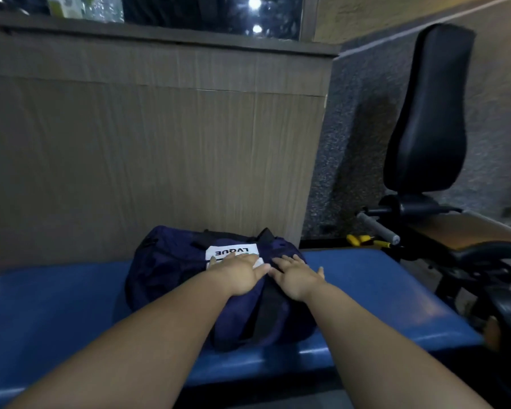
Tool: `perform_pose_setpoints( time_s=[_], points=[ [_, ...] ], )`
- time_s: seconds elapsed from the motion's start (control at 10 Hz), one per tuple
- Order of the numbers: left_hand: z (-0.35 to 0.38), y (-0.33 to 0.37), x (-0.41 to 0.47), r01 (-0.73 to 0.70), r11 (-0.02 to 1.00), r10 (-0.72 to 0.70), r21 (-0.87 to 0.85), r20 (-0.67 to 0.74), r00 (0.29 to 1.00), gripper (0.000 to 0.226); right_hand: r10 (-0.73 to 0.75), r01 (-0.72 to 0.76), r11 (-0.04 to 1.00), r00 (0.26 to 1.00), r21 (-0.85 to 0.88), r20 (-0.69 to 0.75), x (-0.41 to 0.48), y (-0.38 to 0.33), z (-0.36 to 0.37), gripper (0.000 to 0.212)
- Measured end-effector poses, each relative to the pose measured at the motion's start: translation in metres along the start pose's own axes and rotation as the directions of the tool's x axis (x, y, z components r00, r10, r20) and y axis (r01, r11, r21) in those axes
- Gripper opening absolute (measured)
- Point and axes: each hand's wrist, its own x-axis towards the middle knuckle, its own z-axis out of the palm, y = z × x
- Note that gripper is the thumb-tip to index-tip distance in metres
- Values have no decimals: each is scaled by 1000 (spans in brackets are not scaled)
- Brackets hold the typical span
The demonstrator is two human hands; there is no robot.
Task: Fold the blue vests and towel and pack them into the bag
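The bag (165,270) is a dark navy duffel, soft and rounded, lying on the blue padded bench (56,314) with its far side close to the wood-grain panel (145,143) behind. A white label (232,250) with dark lettering, read upside down from here, sits on its top, and a black strap (267,308) runs down the near face toward the bench edge; black handles poke up at the far rim. Whether the top opening is zipped cannot be told, as the hands cover it. The left hand (242,273) lies palm down on the bag's top, fingers straight and close together over the near edge of the label, thumb angled out toward the other hand. The right hand (297,280) lies flat just beside it on the navy cloth above the strap, fingers straight and somewhat fanned, thumb lifted out to the right. Neither hand grips anything; both simply press on the fabric. To the right of the bench stands a gym machine with a black back pad (431,113), and something yellow (363,240) lies low by its frame.
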Motion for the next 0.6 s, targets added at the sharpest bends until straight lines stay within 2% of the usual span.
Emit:
perform_pose_setpoints(
  time_s=[0.1,0.2,0.3,0.4,0.5,0.6],
  points=[
    [8,26,-7,-67,997,62,41,108,992,64,-25,25,1000,999,16,35,-8,22,1,57],
    [9,46,-7,-64,994,53,94,112,992,63,-77,73,992,997,103,28,-15,40,-7,55],
    [4,58,-4,-18,996,18,89,-2,1000,62,-83,107,969,990,221,-117,-24,55,-11,48],
    [-3,77,4,-5,981,41,194,-184,982,60,22,71,941,963,330,-270,-25,70,-16,36],
    [-3,99,28,-93,974,136,205,-207,969,58,114,10,912,954,411,-276,-11,94,-14,31],
    [2,120,64,-148,975,168,165,-117,979,57,150,-15,887,954,461,-259,10,119,-3,25]
  ],
)
